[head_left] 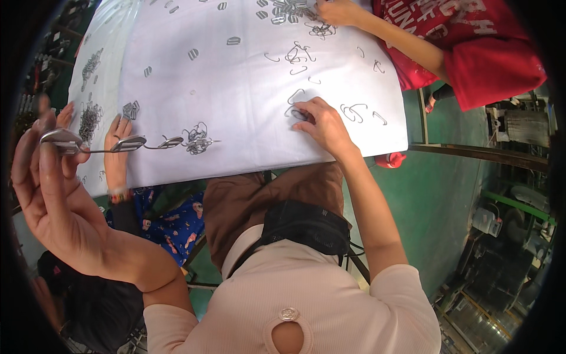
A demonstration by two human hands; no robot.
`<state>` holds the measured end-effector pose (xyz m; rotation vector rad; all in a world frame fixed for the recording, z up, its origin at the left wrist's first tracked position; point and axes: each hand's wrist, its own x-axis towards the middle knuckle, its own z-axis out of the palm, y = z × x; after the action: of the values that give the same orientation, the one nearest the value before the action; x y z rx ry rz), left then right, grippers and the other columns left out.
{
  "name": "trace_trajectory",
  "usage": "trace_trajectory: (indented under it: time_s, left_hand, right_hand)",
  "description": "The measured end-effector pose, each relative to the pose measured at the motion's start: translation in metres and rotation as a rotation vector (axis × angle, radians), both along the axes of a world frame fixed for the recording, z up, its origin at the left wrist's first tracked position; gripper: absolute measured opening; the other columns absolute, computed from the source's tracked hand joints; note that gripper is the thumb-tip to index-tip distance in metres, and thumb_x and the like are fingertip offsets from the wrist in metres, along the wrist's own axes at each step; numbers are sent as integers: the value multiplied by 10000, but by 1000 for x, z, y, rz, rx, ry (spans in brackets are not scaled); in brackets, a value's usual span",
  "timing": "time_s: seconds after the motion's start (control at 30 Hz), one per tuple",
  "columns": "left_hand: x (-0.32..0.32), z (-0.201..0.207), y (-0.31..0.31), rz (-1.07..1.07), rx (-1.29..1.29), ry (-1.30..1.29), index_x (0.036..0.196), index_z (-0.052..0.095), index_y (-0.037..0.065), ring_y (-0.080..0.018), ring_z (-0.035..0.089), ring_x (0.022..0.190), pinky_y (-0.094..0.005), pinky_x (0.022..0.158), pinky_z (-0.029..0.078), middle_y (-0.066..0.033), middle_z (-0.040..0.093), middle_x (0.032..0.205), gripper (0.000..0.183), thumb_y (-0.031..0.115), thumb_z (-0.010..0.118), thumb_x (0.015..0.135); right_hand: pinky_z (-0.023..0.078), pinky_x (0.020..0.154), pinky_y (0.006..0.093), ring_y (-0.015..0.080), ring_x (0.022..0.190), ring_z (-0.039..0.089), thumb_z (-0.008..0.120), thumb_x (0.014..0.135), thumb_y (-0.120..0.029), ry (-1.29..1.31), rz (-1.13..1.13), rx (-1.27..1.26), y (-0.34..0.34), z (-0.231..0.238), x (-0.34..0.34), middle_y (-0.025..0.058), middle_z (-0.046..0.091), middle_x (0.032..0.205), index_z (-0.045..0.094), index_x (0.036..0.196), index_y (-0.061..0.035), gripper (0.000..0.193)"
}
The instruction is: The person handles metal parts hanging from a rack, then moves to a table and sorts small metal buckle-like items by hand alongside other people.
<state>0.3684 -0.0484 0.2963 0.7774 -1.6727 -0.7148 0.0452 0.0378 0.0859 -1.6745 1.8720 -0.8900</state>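
My left hand point(68, 221) is raised at the left, its fingers pinching a flat silver metal buckle point(61, 139). From it stretches a chain of slotted metal buckles point(130, 143) linked by thin bent wires, reaching out over the white table. My right hand point(329, 130) rests at the table, thumb and fingers closed around a bent wire hook point(299, 113) that they partly cover. Just beyond those fingertips lies another wire hook point(298, 94). Beside my right hand are a few loose wire hooks point(354, 112).
A white cloth-covered table point(253, 135) spreads ahead, with a wire pile point(197, 140), scattered buckles point(233, 41) and a far buckle heap point(289, 10). A co-worker in red reaches in with a hand point(339, 12). Another person's hand point(118, 138) lies at left. Shelving point(501, 248) stands right.
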Motion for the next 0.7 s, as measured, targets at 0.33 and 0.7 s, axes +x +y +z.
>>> trace_trajectory:
  time_s: [0.33, 0.7]
  left_hand:
    - [-34, 4, -2, -183, 42, 50, 1113, 495, -41, -186, 567, 956, -292, 788, 467, -185, 535, 1129, 248, 18, 468, 874]
    - [-42, 0, -3, -93, 65, 25, 1108, 494, -65, -165, 574, 897, -279, 727, 475, -191, 530, 1120, 257, -7, 469, 859]
  right_hand:
    - [458, 672, 346, 266, 776, 571, 592, 736, -80, 324, 140, 70, -54, 4, -25, 81, 567, 834, 600, 788, -86, 53]
    - [426, 771, 360, 284, 873, 546, 559, 775, -132, 194, -66, 139, -71, 5, -33, 121, 569, 912, 565, 872, -37, 136]
